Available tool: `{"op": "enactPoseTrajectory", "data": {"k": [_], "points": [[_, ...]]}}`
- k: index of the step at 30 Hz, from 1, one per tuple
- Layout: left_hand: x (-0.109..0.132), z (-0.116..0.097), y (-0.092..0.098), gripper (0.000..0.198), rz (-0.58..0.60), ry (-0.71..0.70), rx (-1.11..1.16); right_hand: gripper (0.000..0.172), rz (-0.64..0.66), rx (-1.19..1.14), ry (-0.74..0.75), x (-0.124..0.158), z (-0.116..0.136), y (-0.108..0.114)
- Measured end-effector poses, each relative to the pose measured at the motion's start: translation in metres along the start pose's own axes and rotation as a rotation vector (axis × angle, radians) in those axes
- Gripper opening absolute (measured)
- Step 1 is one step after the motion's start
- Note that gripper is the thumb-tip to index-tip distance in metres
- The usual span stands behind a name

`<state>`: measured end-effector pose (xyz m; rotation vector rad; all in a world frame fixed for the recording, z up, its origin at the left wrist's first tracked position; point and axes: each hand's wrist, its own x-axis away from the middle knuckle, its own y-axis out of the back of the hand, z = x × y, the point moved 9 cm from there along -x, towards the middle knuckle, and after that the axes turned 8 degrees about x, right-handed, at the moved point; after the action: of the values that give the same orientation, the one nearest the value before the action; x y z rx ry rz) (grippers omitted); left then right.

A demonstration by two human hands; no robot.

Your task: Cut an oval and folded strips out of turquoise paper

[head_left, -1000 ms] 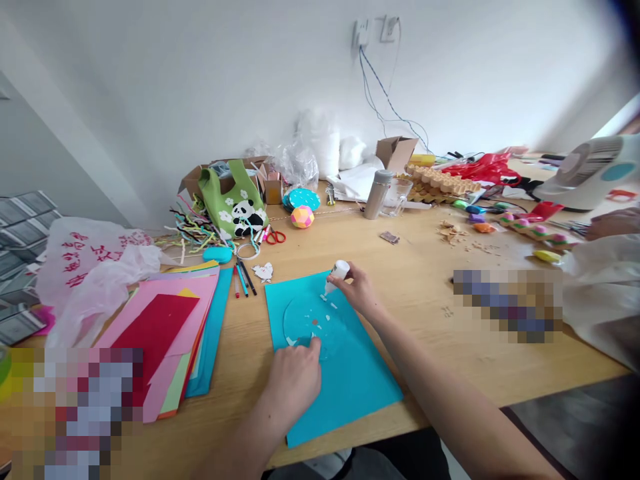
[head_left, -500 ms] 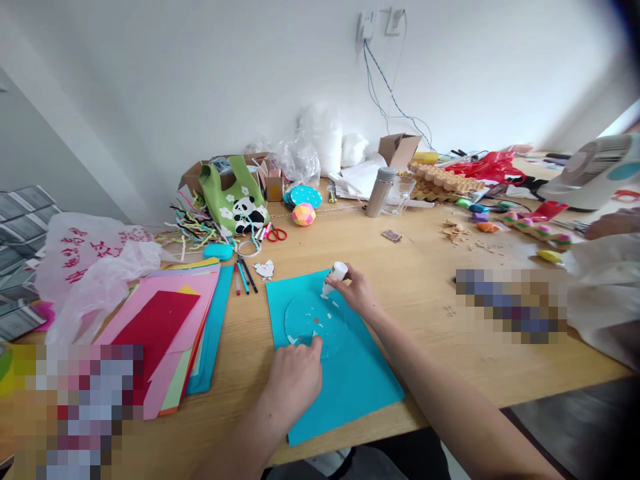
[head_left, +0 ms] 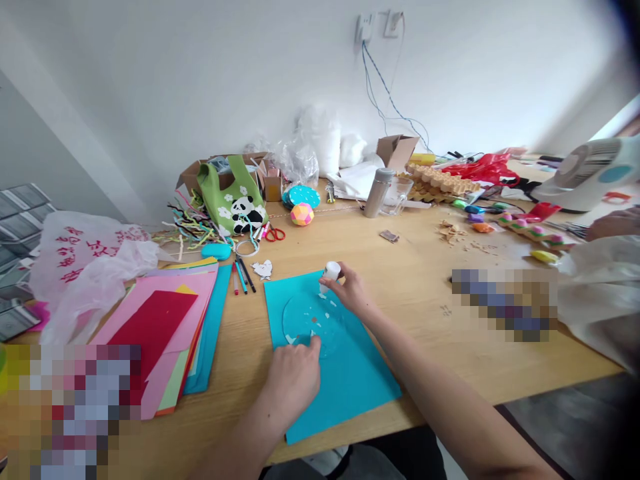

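Note:
A turquoise paper sheet (head_left: 345, 373) lies on the wooden table (head_left: 430, 293) in front of me. On it rests a turquoise paper circle (head_left: 305, 320) with small white scraps stuck to it. My left hand (head_left: 293, 380) presses a fingertip on the circle's near edge. My right hand (head_left: 347, 290) grips a small white glue bottle (head_left: 329, 273), tipped nozzle-down over the circle's far edge.
A stack of coloured paper (head_left: 165, 327) lies to the left, with marker pens (head_left: 243, 275) beside it. At the back are a green panda bag (head_left: 233, 197), red scissors (head_left: 274, 234), a patterned ball (head_left: 303, 214) and a steel flask (head_left: 374, 192). Another person's sleeve (head_left: 600, 293) is at the right.
The glue bottle has tilted more upright and shifted slightly left along the circle's far edge. My left hand has stayed put.

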<state>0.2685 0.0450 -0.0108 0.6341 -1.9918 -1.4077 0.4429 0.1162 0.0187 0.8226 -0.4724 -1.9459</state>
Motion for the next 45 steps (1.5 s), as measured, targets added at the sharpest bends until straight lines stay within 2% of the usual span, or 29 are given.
{"op": "enactPoseTrajectory", "data": {"k": [4,8,13,18,21,23,29,35,40,43,45], "points": [[0.000,0.000,-0.001,0.039,0.001,0.004,0.013,0.031,0.006,0.009,0.004,-0.001,0.001,-0.001],[0.000,0.002,-0.001,0.040,0.009,0.006,0.030,0.032,0.033,0.010,0.003,0.007,0.001,0.009],[-0.001,0.002,0.001,0.040,0.021,0.018,0.055,0.031,0.121,0.033,0.018,0.031,0.012,0.022],[-0.001,0.005,0.002,0.040,0.029,0.043,0.092,0.027,0.241,-0.016,0.032,0.062,0.028,0.015],[-0.001,0.011,0.005,0.041,0.008,0.019,0.176,0.028,0.244,-0.017,0.044,0.073,0.035,0.012],[-0.002,0.020,0.010,0.041,-0.009,0.019,0.264,0.028,0.225,-0.007,0.057,0.076,0.038,0.013],[-0.008,0.056,0.022,0.035,-0.073,0.148,0.433,0.027,0.248,-0.023,0.051,0.079,0.038,0.015],[-0.011,0.053,0.017,0.035,-0.073,0.075,0.402,0.029,0.294,-0.068,0.088,0.079,0.048,0.005],[-0.009,0.051,0.018,0.037,-0.066,0.073,0.357,0.031,0.220,0.016,0.133,0.074,0.054,0.000],[-0.008,0.050,0.018,0.038,-0.055,0.061,0.335,0.030,0.246,0.045,0.225,0.075,0.063,-0.001],[-0.008,0.051,0.018,0.037,-0.059,0.062,0.336,0.030,0.239,0.062,0.236,0.075,0.064,0.001]]}}
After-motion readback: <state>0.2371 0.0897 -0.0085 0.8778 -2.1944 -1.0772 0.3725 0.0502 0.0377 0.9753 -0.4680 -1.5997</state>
